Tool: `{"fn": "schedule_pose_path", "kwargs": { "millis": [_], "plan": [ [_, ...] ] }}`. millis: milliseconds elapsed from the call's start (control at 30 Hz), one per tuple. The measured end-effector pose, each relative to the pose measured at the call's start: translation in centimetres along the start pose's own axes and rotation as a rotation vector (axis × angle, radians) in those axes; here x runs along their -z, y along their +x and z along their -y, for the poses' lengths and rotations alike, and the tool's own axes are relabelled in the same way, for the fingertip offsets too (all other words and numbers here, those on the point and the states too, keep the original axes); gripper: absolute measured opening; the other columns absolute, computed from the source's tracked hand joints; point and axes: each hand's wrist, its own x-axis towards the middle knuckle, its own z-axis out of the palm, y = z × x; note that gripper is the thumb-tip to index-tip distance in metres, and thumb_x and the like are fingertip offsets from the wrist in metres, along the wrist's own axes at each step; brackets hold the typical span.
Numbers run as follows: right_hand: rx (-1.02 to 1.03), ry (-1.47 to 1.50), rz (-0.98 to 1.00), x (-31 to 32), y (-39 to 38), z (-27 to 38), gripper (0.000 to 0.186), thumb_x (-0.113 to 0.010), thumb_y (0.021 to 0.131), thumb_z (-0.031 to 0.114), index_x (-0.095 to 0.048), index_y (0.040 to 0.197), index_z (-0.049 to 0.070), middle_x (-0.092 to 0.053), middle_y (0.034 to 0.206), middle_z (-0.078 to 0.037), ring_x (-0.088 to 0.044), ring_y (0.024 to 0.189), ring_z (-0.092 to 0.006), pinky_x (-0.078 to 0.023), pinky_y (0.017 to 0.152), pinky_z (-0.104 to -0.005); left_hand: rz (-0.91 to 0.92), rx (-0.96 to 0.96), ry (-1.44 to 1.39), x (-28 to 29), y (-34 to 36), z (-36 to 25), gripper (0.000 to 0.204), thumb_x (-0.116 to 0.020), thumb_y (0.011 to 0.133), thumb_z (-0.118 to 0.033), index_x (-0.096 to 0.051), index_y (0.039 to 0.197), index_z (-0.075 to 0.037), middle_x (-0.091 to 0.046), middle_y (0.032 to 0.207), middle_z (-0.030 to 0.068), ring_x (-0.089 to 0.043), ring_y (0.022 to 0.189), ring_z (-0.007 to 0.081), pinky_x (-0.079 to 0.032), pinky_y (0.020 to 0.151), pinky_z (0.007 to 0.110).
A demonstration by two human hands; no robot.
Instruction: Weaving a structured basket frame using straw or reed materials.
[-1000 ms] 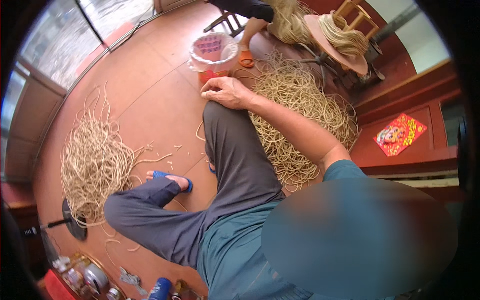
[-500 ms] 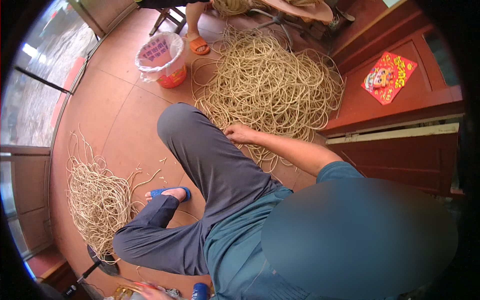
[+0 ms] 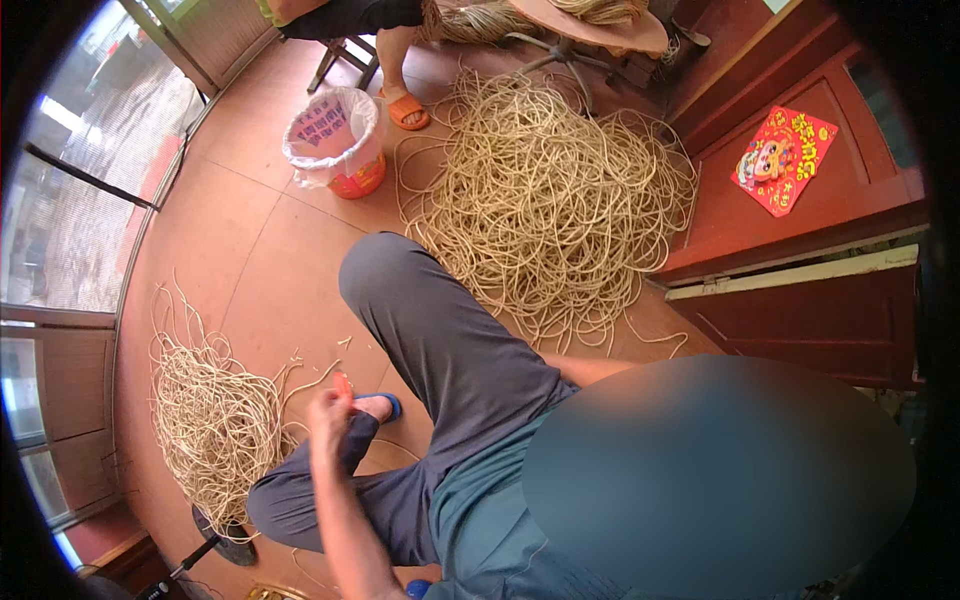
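My left hand (image 3: pixel 328 415) is raised over my left shin, its fingers closed around a small orange-red object (image 3: pixel 343 386). Motion blurs it, so its kind does not show. On the floor left of that hand lies a tangled pile of pale cord (image 3: pixel 215 430), with a few loose strands trailing towards my blue slipper (image 3: pixel 393 408). Only my right forearm shows, behind my right thigh; the thigh hides the hand. Beyond my right knee spreads a larger heap of the same cord (image 3: pixel 550 210).
A lined red bin (image 3: pixel 357 180) stands ahead on the tiled floor. Behind it sits another person, with an orange slipper (image 3: pixel 408 112) showing. A round table (image 3: pixel 590 28) is at the back, a red wooden door (image 3: pixel 850 130) at right. Short cord scraps (image 3: pixel 345 341) lie near my foot.
My left hand has risen from the lower edge to above my shin, carrying the orange-red object. My right hand has drawn back from the big heap, out of sight behind my thigh.
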Motion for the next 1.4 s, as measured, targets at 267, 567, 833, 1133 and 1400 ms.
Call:
{"fn": "schedule_pose_path", "kwargs": {
  "millis": [267,567,833,1133,1400],
  "plan": [
    [-0.038,0.09,0.015,-0.3,-2.5,3.7,0.028,-0.079,0.097,0.028,-0.085,0.107,0.003,-0.08,0.099,-0.009,-0.071,0.081,-0.0169,-0.058,0.075,-0.0353,0.31,0.332,-0.111,-7.7,1.7,6.7,0.026,-0.07,0.098,-0.026,-0.074,0.083,-0.006,-0.067,0.067,0.0048,-0.063,0.055,0.0194,-0.048,0.049,0.036],
    [-0.118,0.272,-0.011,1.2,-2.6,5.8,0.027,-0.076,0.098,0.025,-0.085,0.105,0.001,-0.08,0.096,-0.007,-0.072,0.078,-0.0165,-0.058,0.073,-0.0354,-0.111,0.088,0.205,-5.7,8.3,1.5,0.03,-0.074,0.094,-0.029,-0.081,0.102,-0.001,-0.08,0.084,0.0159,-0.079,0.08,0.0241,-0.059,0.074,0.041],
    [-0.1,0.323,-0.031,2.2,-3.3,2.1,0.017,-0.071,0.093,0.017,-0.083,0.089,0.006,-0.072,0.076,-0.002,-0.061,0.057,-0.0133,-0.048,0.052,-0.0331,-0.134,-0.408,0.547,-4.6,15.5,-15.3,0.028,-0.073,0.094,-0.022,-0.081,0.113,-0.002,-0.081,0.09,0.014,-0.078,0.087,0.0258,-0.06,0.08,0.039],
    [0.114,0.044,-0.269,4.6,-3.6,15.4,0.03,-0.07,0.101,0.015,-0.073,0.13,0.008,-0.077,0.099,-0.007,-0.072,0.082,-0.014,-0.059,0.067,-0.032,0.149,-0.528,0.036,-6.0,16.5,-18.5,0.036,-0.064,0.105,-0.019,-0.069,0.134,0.003,-0.073,0.132,0.0186,-0.071,0.114,0.0233,-0.057,0.093,0.04],
    [0.329,-0.037,-0.408,11.1,-1.4,28.7,0.051,-0.068,0.098,0.016,-0.061,0.146,0.0,-0.073,0.096,-0.009,-0.069,0.079,-0.0149,-0.057,0.068,-0.0303,0.166,-0.119,0.43,-4.5,7.6,-4.5,0.036,-0.071,0.094,-0.029,-0.077,0.113,0.001,-0.08,0.097,0.0211,-0.078,0.096,0.0367,-0.058,0.089,0.046]
  ]
}}
